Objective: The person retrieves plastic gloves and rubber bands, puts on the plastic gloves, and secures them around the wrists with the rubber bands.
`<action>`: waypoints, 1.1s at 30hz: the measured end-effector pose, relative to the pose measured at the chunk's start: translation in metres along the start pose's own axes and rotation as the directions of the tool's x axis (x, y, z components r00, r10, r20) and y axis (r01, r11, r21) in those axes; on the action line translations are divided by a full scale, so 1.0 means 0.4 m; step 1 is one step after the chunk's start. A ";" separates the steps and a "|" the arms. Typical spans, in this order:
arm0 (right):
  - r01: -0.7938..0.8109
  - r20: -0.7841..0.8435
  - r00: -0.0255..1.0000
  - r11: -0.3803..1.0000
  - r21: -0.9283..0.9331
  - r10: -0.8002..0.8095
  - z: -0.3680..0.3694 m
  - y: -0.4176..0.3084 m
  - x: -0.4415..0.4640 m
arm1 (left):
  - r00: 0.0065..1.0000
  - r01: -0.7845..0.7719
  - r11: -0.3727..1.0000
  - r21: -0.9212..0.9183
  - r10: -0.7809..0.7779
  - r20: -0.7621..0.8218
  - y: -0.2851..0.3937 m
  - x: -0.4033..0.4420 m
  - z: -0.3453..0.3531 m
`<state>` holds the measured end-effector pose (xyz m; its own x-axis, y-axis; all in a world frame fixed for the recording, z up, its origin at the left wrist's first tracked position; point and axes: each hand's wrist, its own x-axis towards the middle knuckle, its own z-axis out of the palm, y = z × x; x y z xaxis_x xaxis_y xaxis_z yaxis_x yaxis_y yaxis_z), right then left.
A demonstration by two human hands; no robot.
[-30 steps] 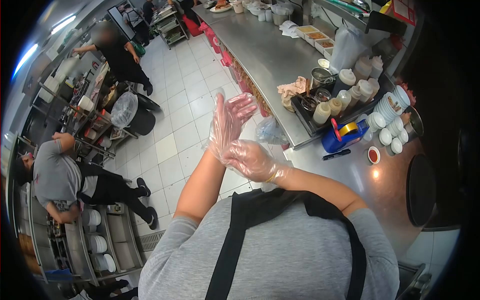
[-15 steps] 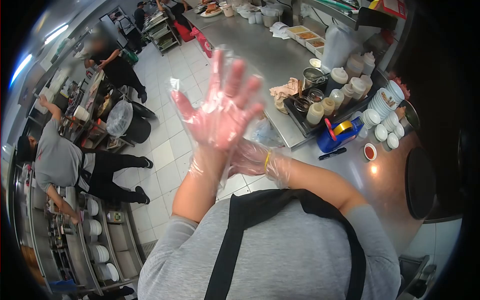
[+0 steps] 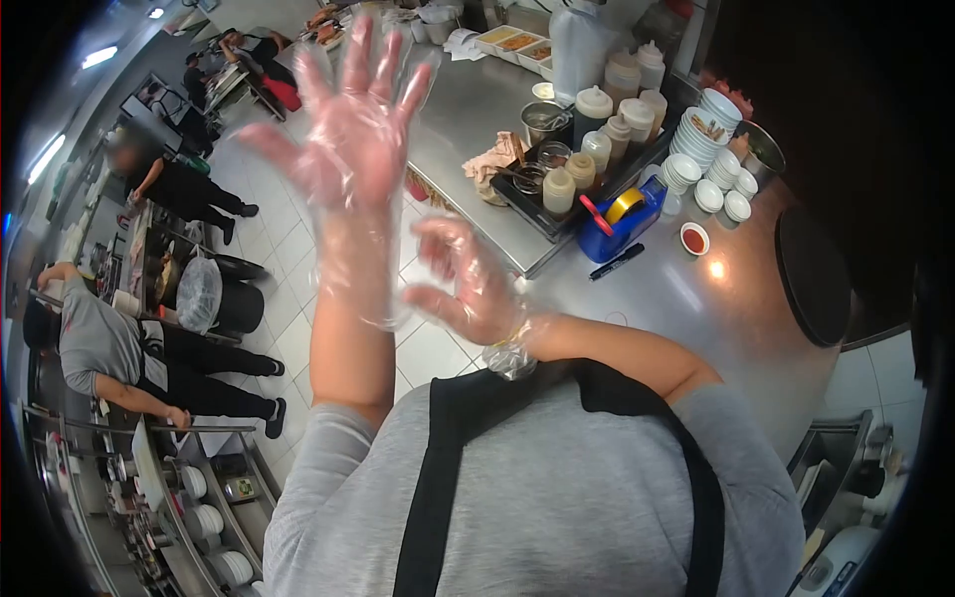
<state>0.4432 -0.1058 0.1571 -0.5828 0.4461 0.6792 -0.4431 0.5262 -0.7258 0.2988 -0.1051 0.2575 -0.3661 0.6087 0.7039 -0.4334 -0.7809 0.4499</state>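
My left hand point(image 3: 358, 144) is raised palm toward me inside a clear plastic glove, its fingers spread and holding nothing. The loose glove cuff point(image 3: 360, 269) hangs around my left forearm. Lower and to the right, my right hand point(image 3: 463, 274) wears a similar clear glove. Its fingers are bent, with a gap between them and the thumb, and nothing shows in them. Around the right wrist the glove's cuff point(image 3: 509, 358) is bunched up. The two hands are apart, above the tiled floor beside a steel counter point(image 3: 463, 109).
On the counter are a tray of squeeze bottles point(image 3: 597, 149), a blue tape dispenser point(image 3: 622, 221), a black marker point(image 3: 617, 261), a cup of red sauce point(image 3: 694, 239) and stacked white bowls point(image 3: 701, 139). To the left, a co-worker point(image 3: 109, 343) stands near a black bin point(image 3: 239, 303) and shelves point(image 3: 159, 478).
My right hand has let go of the left wrist area and moved away from it. My left hand has risen and shifted left. The whole view has turned somewhat.
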 end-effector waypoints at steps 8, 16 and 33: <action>0.414 0.276 0.896 0.880 -0.233 -0.349 -0.036 0.090 -0.027 | 0.851 0.106 0.994 -0.037 -0.110 -0.514 -0.191 0.012 -0.118; -0.335 -0.090 0.938 0.805 -0.489 0.336 -0.520 0.174 -0.213 | 0.936 0.234 0.798 -0.555 -0.340 -0.094 -0.036 -0.109 -0.280; -0.261 -0.023 0.888 0.462 -0.847 0.459 -0.423 0.213 -0.560 | 0.453 0.628 0.293 0.721 -0.891 -0.032 -0.374 -0.511 -0.158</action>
<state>0.6515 -0.0384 -0.0384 -0.7052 0.6546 0.2725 0.5247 0.7403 -0.4204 0.3864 -0.1039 0.0117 0.1936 0.9760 -0.0994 0.2368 0.0518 0.9702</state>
